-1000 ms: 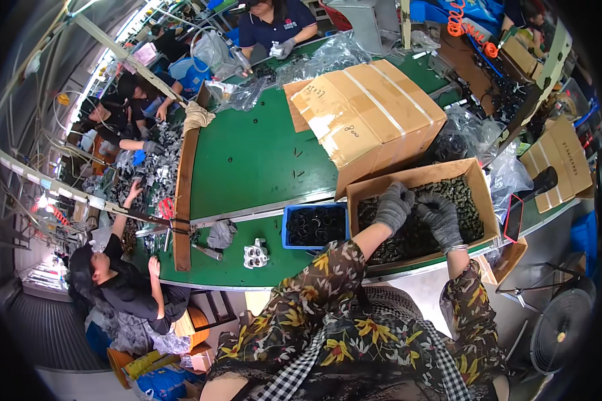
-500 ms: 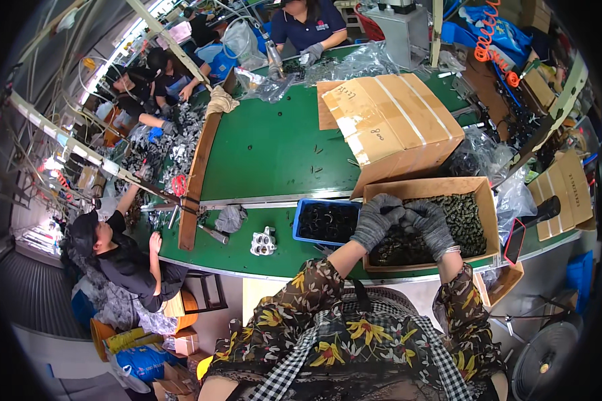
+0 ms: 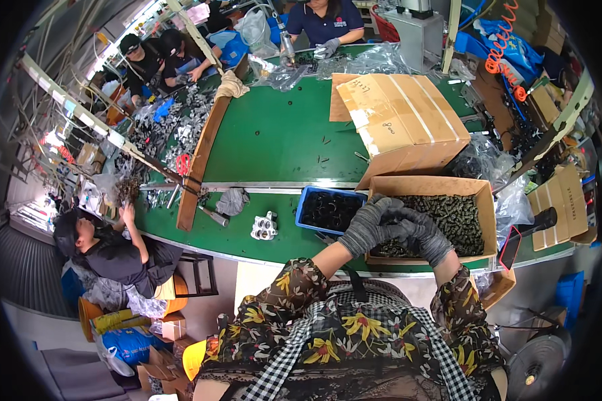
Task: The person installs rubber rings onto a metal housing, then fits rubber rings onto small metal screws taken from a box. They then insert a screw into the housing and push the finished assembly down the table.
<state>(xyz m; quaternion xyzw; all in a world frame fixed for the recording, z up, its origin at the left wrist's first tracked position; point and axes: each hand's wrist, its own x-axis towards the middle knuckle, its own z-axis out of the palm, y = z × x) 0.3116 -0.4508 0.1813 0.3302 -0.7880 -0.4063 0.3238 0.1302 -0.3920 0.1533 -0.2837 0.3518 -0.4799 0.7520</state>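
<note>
Both hands wear grey knit gloves and meet fingertip to fingertip over the near left part of an open cardboard box [image 3: 491, 220]. Inside it lie many small dark metal parts [image 3: 448, 212]. My left hand [image 3: 371, 224] reaches in from the left with its fingers curled. From the near side my right hand [image 3: 427, 235] closes against it. Whatever sits between the fingertips is too small and too covered to make out. Beside my left hand stands a blue tray [image 3: 302, 208] holding black curved pieces [image 3: 326, 210]. A silver cast metal part [image 3: 265, 226] rests left of the tray.
A large closed carton [image 3: 415, 127] stands behind the open box. A phone with a red edge [image 3: 510, 248] is at the right, near clear plastic bags [image 3: 515, 200]. Further left lie a crumpled grey cloth [image 3: 232, 202] and a wooden divider [image 3: 204, 160]. Co-workers sit across and left.
My hands have drawn closer together, the left turning inward over the right's fingers. The view has shifted slightly. At the left, a co-worker has brought both hands up together near a clump of parts.
</note>
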